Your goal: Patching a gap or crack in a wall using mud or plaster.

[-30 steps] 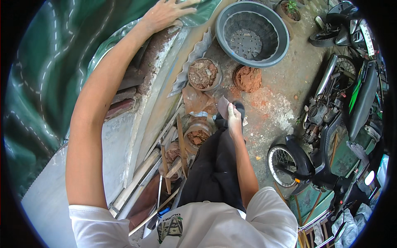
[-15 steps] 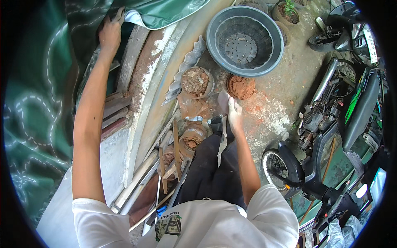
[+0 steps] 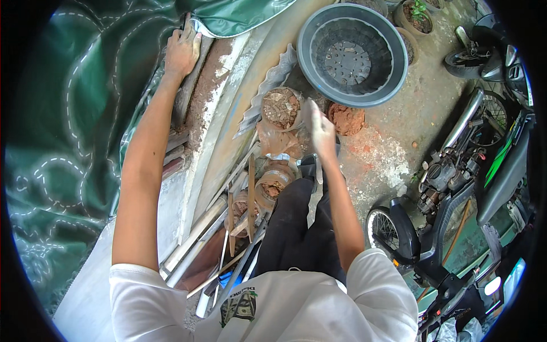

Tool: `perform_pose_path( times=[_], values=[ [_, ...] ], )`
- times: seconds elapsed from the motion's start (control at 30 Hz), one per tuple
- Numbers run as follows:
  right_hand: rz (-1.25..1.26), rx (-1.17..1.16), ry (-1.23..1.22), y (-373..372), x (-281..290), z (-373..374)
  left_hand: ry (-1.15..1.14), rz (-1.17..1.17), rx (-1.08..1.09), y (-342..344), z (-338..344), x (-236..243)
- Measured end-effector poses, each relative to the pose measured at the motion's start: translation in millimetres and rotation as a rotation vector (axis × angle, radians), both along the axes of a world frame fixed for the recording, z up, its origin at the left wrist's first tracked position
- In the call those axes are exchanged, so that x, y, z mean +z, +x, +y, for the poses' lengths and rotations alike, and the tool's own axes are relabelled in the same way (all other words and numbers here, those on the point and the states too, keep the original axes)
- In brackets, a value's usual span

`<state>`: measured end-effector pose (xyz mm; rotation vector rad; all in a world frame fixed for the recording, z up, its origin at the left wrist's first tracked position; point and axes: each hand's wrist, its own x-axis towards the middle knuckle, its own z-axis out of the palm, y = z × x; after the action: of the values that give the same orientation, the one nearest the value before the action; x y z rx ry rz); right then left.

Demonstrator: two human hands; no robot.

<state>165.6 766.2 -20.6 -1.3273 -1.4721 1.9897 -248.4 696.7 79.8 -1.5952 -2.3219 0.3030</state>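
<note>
Up at the left, my left hand (image 3: 182, 54) is closed on the edge of a green tarp (image 3: 85, 97) with white dashed stitching. The tarp's pale underside shows beside the fingers, and weathered boards (image 3: 191, 94) lie under the wrist. Lower and to the right, my right hand (image 3: 323, 137) is closed on a thin, flat greyish piece (image 3: 310, 114), smeared by motion, so its kind is unclear. That hand is just left of a small pot heaped with reddish soil (image 3: 346, 119). A pot of dry, crumbly soil (image 3: 281, 108) stands on its other side.
A large dark grey tub (image 3: 353, 54) with holes in its base stands beyond the soil pots. Motorcycles (image 3: 450, 182) line the right side. Timber and pipes (image 3: 194, 251) lean near my legs, beside more soil containers (image 3: 273, 185). Potted plants (image 3: 414, 17) are at the back.
My left hand has moved right, drawing the tarp over part of the boards and the dark gap. My right hand has shifted slightly up with the flat piece, away from the reddish soil.
</note>
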Motion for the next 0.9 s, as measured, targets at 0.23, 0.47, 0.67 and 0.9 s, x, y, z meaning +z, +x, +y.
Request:
perform_pose_path(
  times=[0.23,0.47,0.67,0.9],
  values=[
    [0.098,0.08,-0.058,-120.4,17.4,-65.2,0.169,-0.307,0.073,-2.1,-8.9,-22.1],
    [0.017,0.023,-0.219,-196.4,33.4,-118.5,0.222,-0.325,0.002,-1.1,-4.4,-25.1],
    [0.141,-0.504,0.07,-219.2,43.2,-158.2,0.227,-0.379,0.03,-2.8,-7.4,-24.9],
    [-0.012,-0.215,-0.34,-234.1,38.9,-162.5,0.249,-0.354,0.02,-0.4,-6.1,-27.6]
  ],
)
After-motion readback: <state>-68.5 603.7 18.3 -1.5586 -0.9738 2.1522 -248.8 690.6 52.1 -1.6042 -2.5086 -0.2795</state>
